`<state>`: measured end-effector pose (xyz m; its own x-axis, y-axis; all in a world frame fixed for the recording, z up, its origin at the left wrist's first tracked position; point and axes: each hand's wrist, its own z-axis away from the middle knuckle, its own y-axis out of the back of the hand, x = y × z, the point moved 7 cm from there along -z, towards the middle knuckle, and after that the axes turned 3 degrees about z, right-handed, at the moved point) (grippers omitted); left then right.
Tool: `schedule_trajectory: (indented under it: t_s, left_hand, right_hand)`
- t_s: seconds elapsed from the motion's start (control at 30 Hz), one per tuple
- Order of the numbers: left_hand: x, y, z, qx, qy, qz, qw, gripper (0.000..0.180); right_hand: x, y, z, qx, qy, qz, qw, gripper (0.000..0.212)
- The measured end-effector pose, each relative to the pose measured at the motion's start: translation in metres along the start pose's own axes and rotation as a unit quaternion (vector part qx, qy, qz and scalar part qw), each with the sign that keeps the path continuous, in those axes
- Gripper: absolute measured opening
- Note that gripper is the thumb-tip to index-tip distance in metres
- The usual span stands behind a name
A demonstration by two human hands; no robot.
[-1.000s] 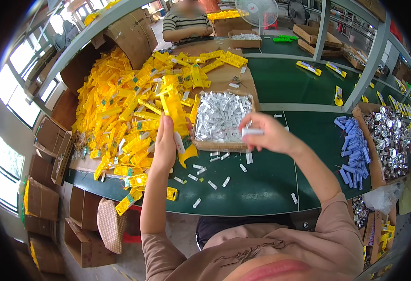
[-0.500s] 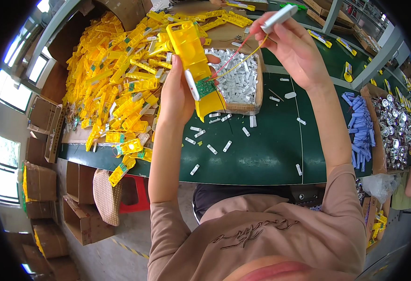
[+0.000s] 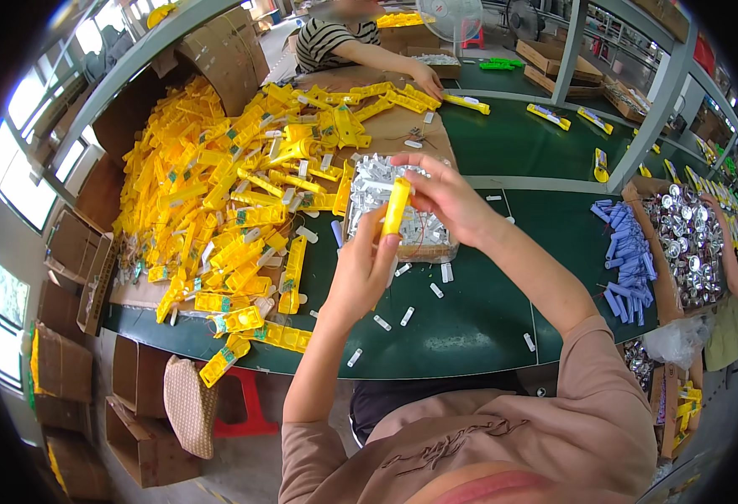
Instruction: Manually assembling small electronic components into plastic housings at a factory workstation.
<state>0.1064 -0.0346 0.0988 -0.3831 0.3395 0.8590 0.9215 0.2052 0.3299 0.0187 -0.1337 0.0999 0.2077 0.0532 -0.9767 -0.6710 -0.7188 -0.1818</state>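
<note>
Both of my hands are raised over the green table (image 3: pixel 470 328) and meet on one yellow plastic housing (image 3: pixel 397 206). My left hand (image 3: pixel 367 267) grips its lower end from below. My right hand (image 3: pixel 441 193) pinches its upper end with the fingertips. Right behind them lies a cardboard tray (image 3: pixel 419 250) filled with small white parts (image 3: pixel 371 186). A big heap of similar yellow housings (image 3: pixel 226 193) covers the table to my left.
Loose white pieces (image 3: pixel 407 316) dot the table in front of me. Blue cylinders (image 3: pixel 625 252) and a box of shiny metal cups (image 3: pixel 690 244) lie to the right. A person in a striped shirt (image 3: pixel 335 42) works across the table. Cardboard boxes (image 3: pixel 66 370) stand on the floor at left.
My hands have come down from close to the camera to above the white-parts tray. The white piece my right hand held up is no longer visible; both hands now grip the yellow housing.
</note>
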Motion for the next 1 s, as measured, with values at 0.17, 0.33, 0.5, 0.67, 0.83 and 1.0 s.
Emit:
schedule_trajectory:
  t_s: [0.17, 0.33, 0.5, 0.67, 0.83, 1.0]
  left_hand:
    - [-0.026, -0.026, 0.014, -0.068, 0.027, 0.267, 0.961, 0.031]
    - [-0.009, -0.037, 0.033, -0.149, 0.134, 0.386, 0.9, 0.052]
    - [-0.005, -0.033, 0.028, -0.088, 0.135, 0.356, 0.92, 0.057]
    - [-0.008, -0.035, 0.013, -0.07, 0.12, 0.397, 0.907, 0.046]
    - [-0.011, -0.044, 0.01, -0.059, 0.126, 0.404, 0.904, 0.044]
    - [-0.022, -0.049, 0.005, -0.007, 0.142, 0.35, 0.926, 0.047]
  right_hand:
    - [-0.036, -0.006, 0.032, 0.138, 0.318, 0.364, 0.864, 0.025]
    - [0.003, 0.006, 0.042, -0.127, 0.108, 0.066, 0.984, 0.031]
    - [-0.003, -0.015, 0.063, -0.124, 0.104, 0.01, 0.987, 0.047]
    - [-0.013, -0.013, 0.063, -0.12, 0.098, 0.033, 0.987, 0.044]
    - [-0.011, -0.005, 0.064, -0.091, 0.085, 0.048, 0.991, 0.044]
    - [-0.008, 0.002, 0.056, -0.012, 0.093, -0.022, 0.995, 0.038]
